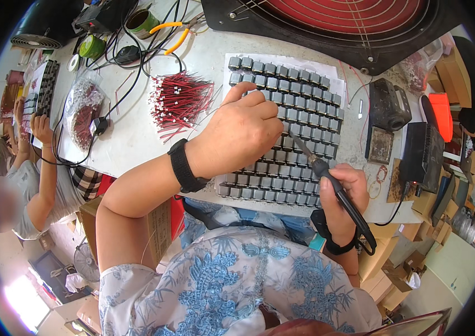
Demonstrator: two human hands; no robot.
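Observation:
My right hand grips a black soldering iron by its handle, with the cord trailing below the wrist. The iron's metal tip points up and left at a block of small grey motors set in tight rows on a white sheet. Over the middle of these rows is my left hand, its fingers curled together; they hide whatever they pinch and the motors beneath. Left of that hand lies a fanned pile of red and black wires with white connectors.
A large black fan with a wire guard borders the far side. Orange-handled pliers lie among black cables. A black box-shaped unit and a soldering stand stand right. A bag of wires lies left, near another person at work.

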